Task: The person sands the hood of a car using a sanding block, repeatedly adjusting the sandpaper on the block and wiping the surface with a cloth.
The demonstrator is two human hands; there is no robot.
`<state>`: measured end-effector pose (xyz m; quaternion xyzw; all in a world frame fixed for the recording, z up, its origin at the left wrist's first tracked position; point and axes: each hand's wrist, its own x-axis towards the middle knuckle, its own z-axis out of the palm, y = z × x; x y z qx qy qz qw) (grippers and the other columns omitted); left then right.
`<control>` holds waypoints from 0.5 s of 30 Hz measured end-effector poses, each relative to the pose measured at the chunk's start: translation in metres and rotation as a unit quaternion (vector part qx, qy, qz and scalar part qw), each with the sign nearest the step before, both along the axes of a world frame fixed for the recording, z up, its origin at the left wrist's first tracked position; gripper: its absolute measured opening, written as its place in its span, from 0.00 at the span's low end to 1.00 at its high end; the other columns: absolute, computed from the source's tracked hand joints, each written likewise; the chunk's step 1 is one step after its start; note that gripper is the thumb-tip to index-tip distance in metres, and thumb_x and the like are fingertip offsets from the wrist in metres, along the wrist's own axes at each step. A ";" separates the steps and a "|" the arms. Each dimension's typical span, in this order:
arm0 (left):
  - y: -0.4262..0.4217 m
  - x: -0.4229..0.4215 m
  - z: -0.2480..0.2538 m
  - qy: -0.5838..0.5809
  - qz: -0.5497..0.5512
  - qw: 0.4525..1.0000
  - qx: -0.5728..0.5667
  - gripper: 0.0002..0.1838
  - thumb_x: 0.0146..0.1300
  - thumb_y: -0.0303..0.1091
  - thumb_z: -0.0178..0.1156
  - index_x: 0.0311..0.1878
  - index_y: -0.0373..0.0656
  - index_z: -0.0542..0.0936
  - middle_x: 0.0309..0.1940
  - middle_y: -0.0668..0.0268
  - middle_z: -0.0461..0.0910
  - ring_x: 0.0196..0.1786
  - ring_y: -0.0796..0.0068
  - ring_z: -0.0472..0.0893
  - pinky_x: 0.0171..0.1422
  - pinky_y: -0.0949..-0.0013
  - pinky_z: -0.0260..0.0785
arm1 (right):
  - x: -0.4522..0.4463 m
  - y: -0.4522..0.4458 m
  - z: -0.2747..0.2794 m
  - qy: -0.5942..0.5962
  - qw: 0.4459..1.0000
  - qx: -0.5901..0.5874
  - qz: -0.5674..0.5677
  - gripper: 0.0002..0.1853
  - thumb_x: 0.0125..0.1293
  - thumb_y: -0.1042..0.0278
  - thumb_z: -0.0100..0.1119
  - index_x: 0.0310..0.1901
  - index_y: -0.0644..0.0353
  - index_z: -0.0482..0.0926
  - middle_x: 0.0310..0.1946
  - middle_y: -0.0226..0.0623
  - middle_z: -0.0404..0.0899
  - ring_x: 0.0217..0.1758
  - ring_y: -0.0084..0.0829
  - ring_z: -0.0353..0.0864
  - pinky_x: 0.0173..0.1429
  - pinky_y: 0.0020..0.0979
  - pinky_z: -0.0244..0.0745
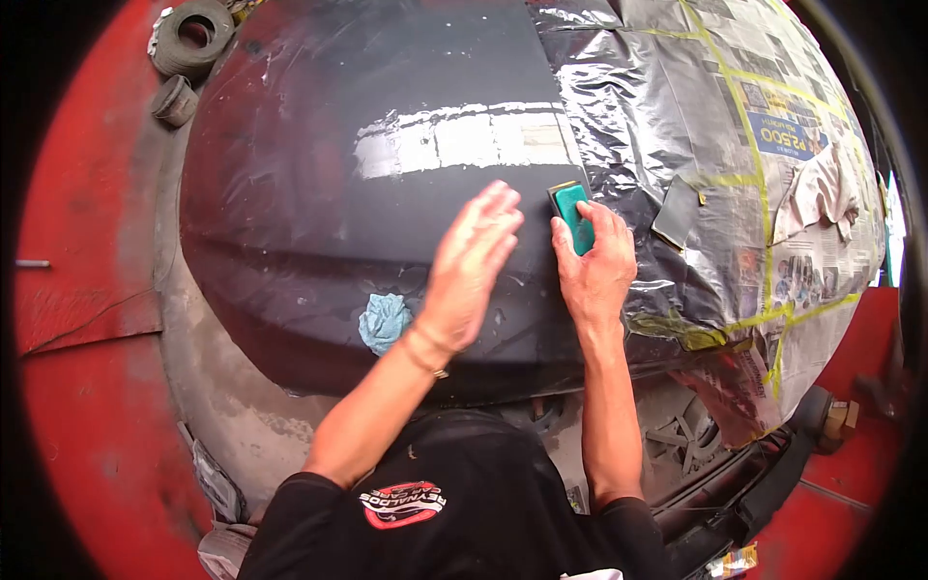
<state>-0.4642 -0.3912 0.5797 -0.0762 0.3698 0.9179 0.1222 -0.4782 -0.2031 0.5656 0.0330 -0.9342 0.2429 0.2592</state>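
Observation:
My right hand grips a green sanding block with dark sheet wrapped around its edge, thumb on one side and fingers on the other. The block rests on the wet, dark car panel, close to where the black plastic masking begins. To the left, my left hand is over the panel with its fingers stretched out and holds nothing. Whether its palm touches the surface I cannot tell. Beside the left wrist lies a crumpled blue cloth.
Newspaper held by yellow tape covers the right side, bearing a dark flat sheet and a pale rag. Tyres and a small can-like container stand at the far left. A wheel and dark bumper-like part lie below right.

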 end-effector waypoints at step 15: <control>-0.416 -0.154 -0.144 0.256 0.222 0.471 -0.814 0.26 0.86 0.45 0.61 0.78 0.40 0.79 0.78 0.50 0.79 0.81 0.49 0.76 0.87 0.50 0.65 | 0.006 0.004 -0.034 0.049 0.990 0.119 -0.065 0.23 0.73 0.65 0.77 0.66 0.59 0.86 0.64 0.45 0.86 0.60 0.51 0.81 0.67 0.51 0.75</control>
